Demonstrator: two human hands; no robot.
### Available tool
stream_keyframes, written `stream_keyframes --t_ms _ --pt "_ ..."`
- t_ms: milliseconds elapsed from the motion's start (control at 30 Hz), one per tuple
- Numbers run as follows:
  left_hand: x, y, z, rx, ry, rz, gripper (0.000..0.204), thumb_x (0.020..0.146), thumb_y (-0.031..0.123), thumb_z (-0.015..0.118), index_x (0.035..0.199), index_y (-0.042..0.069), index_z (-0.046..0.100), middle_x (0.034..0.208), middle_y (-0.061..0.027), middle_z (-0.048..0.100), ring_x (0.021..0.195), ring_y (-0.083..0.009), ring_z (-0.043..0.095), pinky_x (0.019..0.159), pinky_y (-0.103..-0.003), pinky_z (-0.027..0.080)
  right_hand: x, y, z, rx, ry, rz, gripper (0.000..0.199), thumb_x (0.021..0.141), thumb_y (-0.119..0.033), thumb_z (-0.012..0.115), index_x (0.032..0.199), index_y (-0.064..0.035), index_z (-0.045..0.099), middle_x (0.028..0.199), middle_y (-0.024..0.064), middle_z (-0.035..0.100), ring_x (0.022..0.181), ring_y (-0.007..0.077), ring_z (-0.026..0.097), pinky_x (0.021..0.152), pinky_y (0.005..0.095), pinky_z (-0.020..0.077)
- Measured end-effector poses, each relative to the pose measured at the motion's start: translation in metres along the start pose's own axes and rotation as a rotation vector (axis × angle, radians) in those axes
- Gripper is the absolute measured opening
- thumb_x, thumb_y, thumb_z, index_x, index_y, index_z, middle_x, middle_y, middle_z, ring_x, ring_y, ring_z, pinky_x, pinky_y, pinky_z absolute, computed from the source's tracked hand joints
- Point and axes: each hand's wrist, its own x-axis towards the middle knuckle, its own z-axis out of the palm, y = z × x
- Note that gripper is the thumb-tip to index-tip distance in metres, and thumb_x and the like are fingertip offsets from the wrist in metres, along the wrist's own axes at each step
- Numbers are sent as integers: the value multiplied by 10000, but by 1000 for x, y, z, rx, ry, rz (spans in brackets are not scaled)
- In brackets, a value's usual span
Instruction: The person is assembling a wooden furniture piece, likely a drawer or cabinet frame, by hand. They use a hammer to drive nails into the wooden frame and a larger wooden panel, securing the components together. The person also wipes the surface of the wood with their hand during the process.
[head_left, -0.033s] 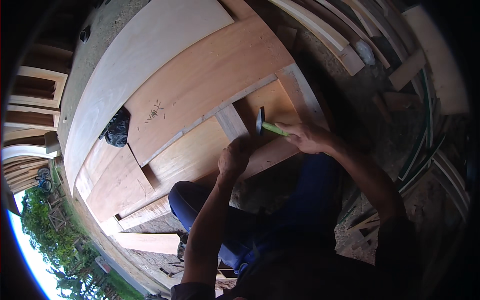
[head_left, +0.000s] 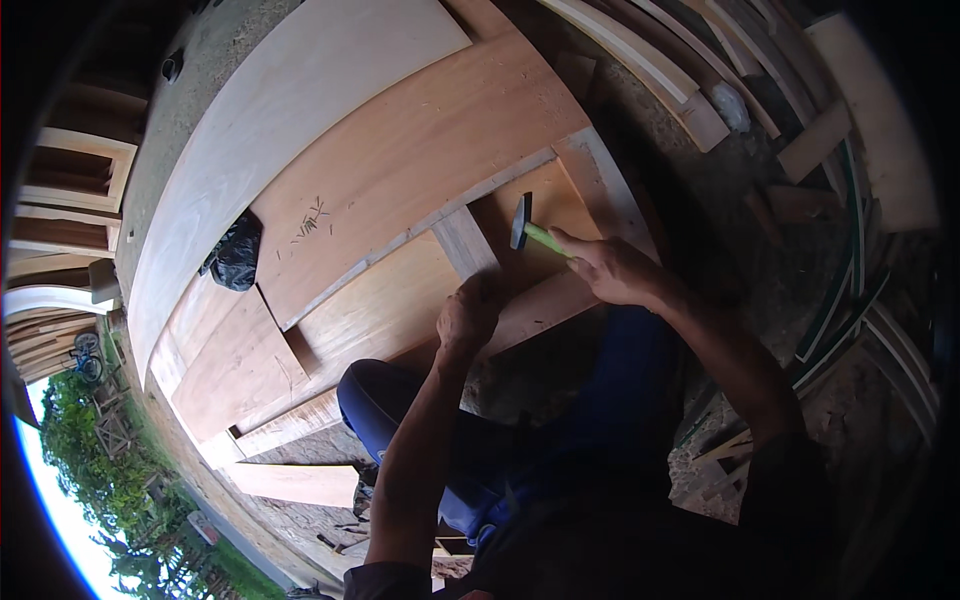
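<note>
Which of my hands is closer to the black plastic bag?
Left. Your left hand, at the near end of the short crosspiece, is right of the black plastic bag; your right hand, gripping the green-handled hammer, is farther right.

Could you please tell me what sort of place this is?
Probably a woodworking shop: the right hand holds a hammer, what look like nails lie on a wooden panel, and boards lie nearby.
</note>
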Motion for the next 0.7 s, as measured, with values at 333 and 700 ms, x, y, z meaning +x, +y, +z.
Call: stream_keyframes --t_ms 333,700 --pt "-56 43 64 -1161 20 86 594 1074 544 285 974 35 575 838 -49 551 803 -143 542 725 -303 466 -45 -65 79 93 256 -97 147 776 63 606 913 9 603 745 200 574 659 363 593 620 381 477" --pt "-69 14 56 -1562 -118 13 601 1076 519 288 911 57 635 790 -47 603 720 -139 537 693 -301 463 -28 -97 85 -4 169 -69 102 902 -32 656 989 -11 606 820 161 628 745 317 643 679 393 499"
